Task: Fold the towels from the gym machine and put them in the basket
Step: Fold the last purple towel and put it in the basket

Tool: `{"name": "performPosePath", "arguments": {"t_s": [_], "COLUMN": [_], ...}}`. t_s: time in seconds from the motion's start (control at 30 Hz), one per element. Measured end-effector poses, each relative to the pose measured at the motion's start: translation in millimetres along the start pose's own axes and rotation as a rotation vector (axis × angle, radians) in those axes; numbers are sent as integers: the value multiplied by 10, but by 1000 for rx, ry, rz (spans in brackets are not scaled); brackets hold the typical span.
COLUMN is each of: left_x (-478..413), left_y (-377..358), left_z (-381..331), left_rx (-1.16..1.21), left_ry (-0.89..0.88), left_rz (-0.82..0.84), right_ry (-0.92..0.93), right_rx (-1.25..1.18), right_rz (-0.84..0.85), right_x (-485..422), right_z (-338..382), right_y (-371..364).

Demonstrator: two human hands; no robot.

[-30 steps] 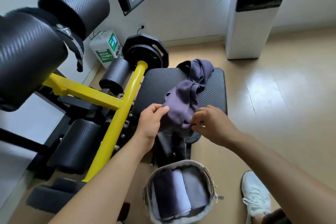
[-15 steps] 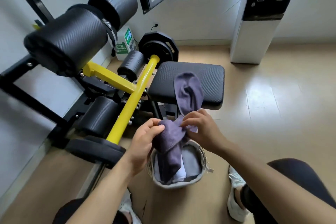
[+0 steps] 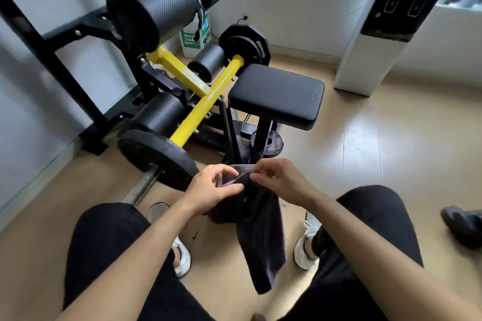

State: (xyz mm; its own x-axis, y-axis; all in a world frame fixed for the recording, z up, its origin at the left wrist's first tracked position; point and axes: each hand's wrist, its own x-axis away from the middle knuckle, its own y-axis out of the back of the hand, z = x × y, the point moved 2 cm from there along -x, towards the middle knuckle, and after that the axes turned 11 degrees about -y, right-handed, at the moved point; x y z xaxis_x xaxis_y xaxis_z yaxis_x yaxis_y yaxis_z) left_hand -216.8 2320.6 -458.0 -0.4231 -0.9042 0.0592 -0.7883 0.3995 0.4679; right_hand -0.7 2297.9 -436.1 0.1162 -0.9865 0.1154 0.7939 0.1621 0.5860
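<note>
A dark purple towel point(image 3: 260, 232) hangs between my knees, well off the gym machine. My left hand point(image 3: 214, 190) pinches its top edge on the left. My right hand point(image 3: 280, 180) pinches the same edge on the right, close beside the left. The rest of the cloth droops down toward the floor. The black padded seat point(image 3: 276, 96) of the gym machine stands bare in front of me. The basket is hidden from view, apart from a possible sliver of rim point(image 3: 157, 212) by my left knee.
The machine's yellow bar point(image 3: 206, 101), black rollers point(image 3: 156, 8) and a weight plate point(image 3: 156, 156) fill the left. A white dispenser point(image 3: 370, 55) stands at the back right. A dark shoe point(image 3: 461, 224) lies at the right edge. My white shoes rest on the wooden floor.
I have pulled the towel off the seat and back toward me. The view has moved away from the machine and my knees now frame the hanging towel. The basket has dropped out of sight.
</note>
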Motion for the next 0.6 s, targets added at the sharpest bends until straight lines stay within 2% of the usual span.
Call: {"name": "performPosePath", "arguments": {"t_s": [0.1, 0.2, 0.37, 0.5, 0.6], "left_x": [132, 167, 180, 164, 135], "left_y": [-168, -258, -278, -236, -132], "left_z": [-64, -57, -141, -137, -104], "left_rx": [132, 208, 416, 504, 565], "left_ry": [-121, -157, -103, -66, -62], "left_rz": [66, 98, 105, 90, 10], "right_ry": [23, -19, -212, -290, -335], "right_rx": [-19, -125, -391, -404, -360], "right_rz": [36, 65, 221, 380, 415], "right_x": [173, 288, 415, 433, 423], "right_z": [86, 50, -161, -348, -489], "right_y": [-110, -131, -82, -100, -123]}}
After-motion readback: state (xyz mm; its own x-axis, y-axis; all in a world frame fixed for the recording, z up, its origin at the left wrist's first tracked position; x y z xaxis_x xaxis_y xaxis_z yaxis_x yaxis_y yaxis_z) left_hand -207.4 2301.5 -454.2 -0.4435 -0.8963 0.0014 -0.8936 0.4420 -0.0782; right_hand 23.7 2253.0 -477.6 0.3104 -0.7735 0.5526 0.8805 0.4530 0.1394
